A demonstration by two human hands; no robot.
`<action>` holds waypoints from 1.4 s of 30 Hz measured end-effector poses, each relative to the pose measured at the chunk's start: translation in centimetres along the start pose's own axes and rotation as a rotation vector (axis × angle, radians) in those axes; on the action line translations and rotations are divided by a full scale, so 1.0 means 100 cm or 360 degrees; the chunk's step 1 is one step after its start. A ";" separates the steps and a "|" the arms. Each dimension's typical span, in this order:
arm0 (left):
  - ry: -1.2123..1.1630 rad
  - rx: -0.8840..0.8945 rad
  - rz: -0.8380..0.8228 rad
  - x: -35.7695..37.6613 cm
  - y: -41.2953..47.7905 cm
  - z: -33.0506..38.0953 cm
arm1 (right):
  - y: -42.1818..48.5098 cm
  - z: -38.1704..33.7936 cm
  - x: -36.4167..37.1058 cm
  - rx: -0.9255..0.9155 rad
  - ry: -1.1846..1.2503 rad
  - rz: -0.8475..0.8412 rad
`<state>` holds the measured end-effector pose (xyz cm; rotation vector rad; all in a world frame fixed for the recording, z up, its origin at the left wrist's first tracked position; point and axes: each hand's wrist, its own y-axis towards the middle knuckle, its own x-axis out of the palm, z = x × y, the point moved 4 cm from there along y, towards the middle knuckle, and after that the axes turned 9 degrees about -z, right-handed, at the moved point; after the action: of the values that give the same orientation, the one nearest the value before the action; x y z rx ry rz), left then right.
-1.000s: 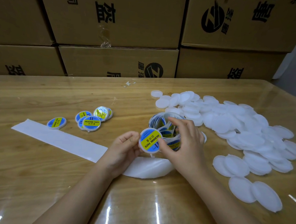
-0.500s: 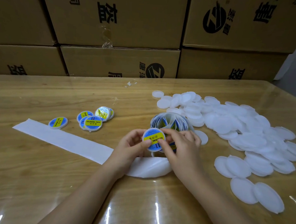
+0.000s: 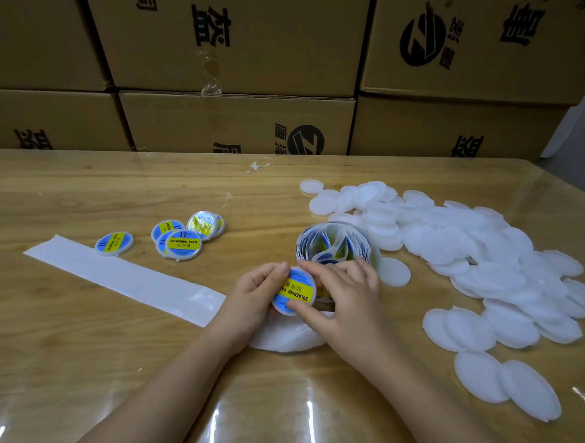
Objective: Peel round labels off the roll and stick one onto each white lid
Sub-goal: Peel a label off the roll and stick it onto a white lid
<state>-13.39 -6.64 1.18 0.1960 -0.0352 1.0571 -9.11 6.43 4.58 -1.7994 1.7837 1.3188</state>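
Observation:
Both hands hold one white lid with a blue and yellow round label (image 3: 294, 291) just above the table. My left hand (image 3: 253, 299) grips its left edge with curled fingers. My right hand (image 3: 343, 293) pinches its right side, thumb below and forefinger over the top. Behind them stands the label roll (image 3: 334, 246), loosely wound, partly hidden by my right hand. A large heap of plain white lids (image 3: 470, 252) spreads over the right side. Several labelled lids (image 3: 180, 242) lie at the left.
A long white strip of empty backing paper (image 3: 126, 279) runs from the left to under my hands. Stacked cardboard boxes (image 3: 235, 122) wall off the table's far edge. The wooden table (image 3: 54, 343) has a glossy cover.
The labelled lid has turned in my hands, so its print now reads nearly upside down. Both hands have sunk a little toward the table and closer together.

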 end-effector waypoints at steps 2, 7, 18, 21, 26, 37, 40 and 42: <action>-0.0041 0.0010 -0.0002 0.000 0.000 -0.001 | 0.000 0.001 -0.001 -0.0004 0.0010 0.0064; 0.0016 0.0022 -0.0097 0.003 -0.002 0.001 | 0.000 0.008 -0.006 0.0077 -0.0029 0.0231; 0.0116 0.0102 0.0559 -0.034 0.003 0.007 | 0.001 0.031 -0.020 0.0159 -0.0141 0.0489; 0.0306 0.0092 0.0957 -0.075 -0.002 0.009 | 0.003 0.048 -0.026 0.0305 -0.0096 0.0612; 0.0600 -0.0108 0.1346 -0.126 -0.014 0.000 | 0.003 0.081 -0.032 0.0609 0.0066 0.0761; 0.0794 -0.0034 0.1406 -0.114 -0.017 0.014 | 0.003 0.104 -0.039 0.0924 0.0365 0.0815; 0.0694 0.0203 0.1202 -0.075 -0.014 0.028 | 0.002 0.114 -0.044 0.1052 0.0363 0.0771; 0.0669 0.0313 0.0927 -0.040 -0.011 0.034 | 0.003 0.120 -0.043 0.1114 0.0269 0.0603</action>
<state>-14.23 -11.20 3.84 0.1394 0.4148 1.6672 -13.30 18.02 1.44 -1.2470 2.3658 0.5133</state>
